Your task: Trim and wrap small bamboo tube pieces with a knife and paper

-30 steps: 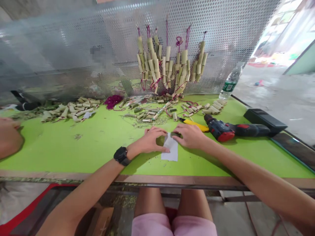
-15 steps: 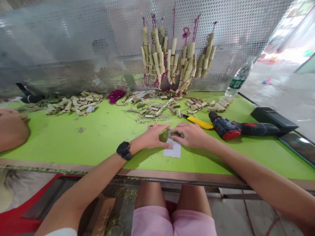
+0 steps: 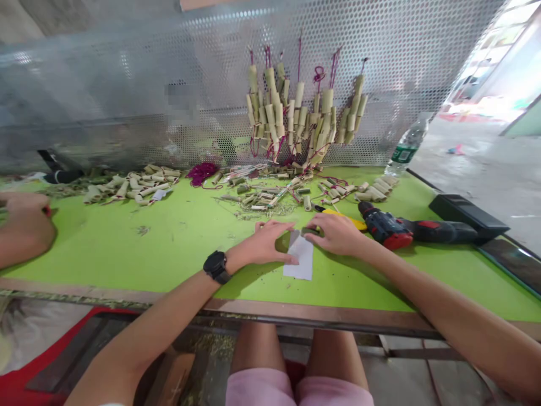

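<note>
Single head-worn view from above the wearer's pink-clad lap (image 3: 300, 388), facing forward and down, bare hands close at centre, flat lime-green bench (image 3: 169, 248) spread across the middle, upright grey perforated metal screen (image 3: 203, 107) filling the upper background, pale floor (image 3: 477, 163) farther off at right

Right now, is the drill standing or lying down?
The drill lies on its side: body and handle both stretch along the green table.

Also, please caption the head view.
Left hand and right hand at white paper on green table; bamboo tubes hang behind.
</note>
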### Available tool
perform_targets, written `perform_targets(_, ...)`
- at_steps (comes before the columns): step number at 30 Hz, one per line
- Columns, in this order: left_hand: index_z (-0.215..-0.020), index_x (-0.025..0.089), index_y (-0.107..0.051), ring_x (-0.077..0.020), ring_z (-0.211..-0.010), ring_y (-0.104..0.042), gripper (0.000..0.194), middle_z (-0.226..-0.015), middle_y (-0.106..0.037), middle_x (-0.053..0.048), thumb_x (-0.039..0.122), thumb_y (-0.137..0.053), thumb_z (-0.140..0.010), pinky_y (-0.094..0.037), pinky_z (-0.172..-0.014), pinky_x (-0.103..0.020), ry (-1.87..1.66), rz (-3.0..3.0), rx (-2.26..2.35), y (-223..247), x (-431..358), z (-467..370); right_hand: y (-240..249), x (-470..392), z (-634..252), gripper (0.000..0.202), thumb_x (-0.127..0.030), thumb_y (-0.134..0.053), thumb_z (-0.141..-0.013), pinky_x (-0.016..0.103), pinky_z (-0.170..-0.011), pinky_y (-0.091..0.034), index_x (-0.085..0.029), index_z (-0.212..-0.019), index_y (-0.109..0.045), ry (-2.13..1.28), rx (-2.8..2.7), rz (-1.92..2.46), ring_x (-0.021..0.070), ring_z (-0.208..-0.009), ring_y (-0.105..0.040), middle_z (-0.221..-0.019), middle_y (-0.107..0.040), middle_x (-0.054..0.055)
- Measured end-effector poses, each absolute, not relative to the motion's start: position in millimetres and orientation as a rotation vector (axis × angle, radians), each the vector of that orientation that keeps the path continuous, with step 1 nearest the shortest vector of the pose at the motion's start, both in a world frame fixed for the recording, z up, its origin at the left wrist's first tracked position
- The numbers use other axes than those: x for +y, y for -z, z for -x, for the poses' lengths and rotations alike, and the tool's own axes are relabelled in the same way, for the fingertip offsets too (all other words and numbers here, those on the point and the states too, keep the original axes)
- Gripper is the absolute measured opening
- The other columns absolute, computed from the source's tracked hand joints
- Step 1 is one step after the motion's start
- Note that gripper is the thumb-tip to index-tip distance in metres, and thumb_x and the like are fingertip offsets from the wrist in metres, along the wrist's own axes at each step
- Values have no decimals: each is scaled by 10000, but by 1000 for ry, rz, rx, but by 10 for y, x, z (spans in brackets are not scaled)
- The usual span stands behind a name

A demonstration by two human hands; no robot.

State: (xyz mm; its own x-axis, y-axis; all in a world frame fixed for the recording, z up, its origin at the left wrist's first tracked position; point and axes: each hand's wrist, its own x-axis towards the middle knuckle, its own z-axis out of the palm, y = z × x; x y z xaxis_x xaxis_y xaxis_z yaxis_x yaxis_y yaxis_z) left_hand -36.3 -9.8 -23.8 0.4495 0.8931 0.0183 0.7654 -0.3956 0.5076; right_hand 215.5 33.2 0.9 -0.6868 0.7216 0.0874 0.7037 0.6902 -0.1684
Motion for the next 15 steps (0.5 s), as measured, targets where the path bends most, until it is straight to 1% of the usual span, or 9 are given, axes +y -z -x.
perform_targets(4,-1645,283,-545,-449,-1518,-494,1041,-1595,-634,-173,775,-882,-791,-353,-1241,-618,-428,-2313,1368,272,-92,380,17,270,-2129,268,-388,-690,-1024,339,-824,-467,-228,-1187,-831,-352,-2799,885,253,-993,-733,-1148,-830,86)
perform_targets(6,-1644,293,-546,-444,-1516,-495,1026,-1592,-636,-165,780,-871,-802,-363,-1239,-608,-433,-2317,1367,281,-88,389,16,314,-2150,281,-404,-679,-1029,346,-808,-465,-228,-1184,-833,-328,-2788,950,269,-1008,-734,-1151,-836,93)
perform_targets(8,-1646,290,-548,-444,-1522,-491,1020,-1597,-632,-160,787,-857,-811,-364,-1245,-601,-423,-2308,1382,280,-87,392,5,376,-2186,327,-431,-645,-1047,349,-771,-457,-202,-1183,-834,-236,-2744,1141,283,-1003,-735,-1176,-833,122)
perform_targets(10,-1646,281,-550,-448,-1527,-489,1027,-1602,-627,-162,794,-854,-809,-368,-1246,-593,-408,-2299,1390,275,-88,392,-2,393,-2200,347,-436,-629,-1054,349,-768,-458,-186,-1182,-833,-201,-2730,1206,280,-986,-739,-1180,-832,131)
perform_targets(14,-1637,292,-558,-444,-1516,-498,1025,-1591,-637,-159,795,-863,-797,-382,-1228,-592,-419,-2313,1370,278,-89,396,11,312,-2150,293,-425,-666,-1033,337,-799,-462,-247,-1191,-837,-319,-2808,946,260,-972,-745,-1099,-848,77)
perform_targets(15,-1635,297,-559,-444,-1515,-497,1019,-1591,-639,-157,795,-862,-799,-379,-1229,-598,-426,-2318,1366,280,-88,397,14,307,-2143,297,-434,-665,-1035,338,-792,-460,-253,-1192,-839,-322,-2812,940,262,-970,-745,-1098,-849,76)
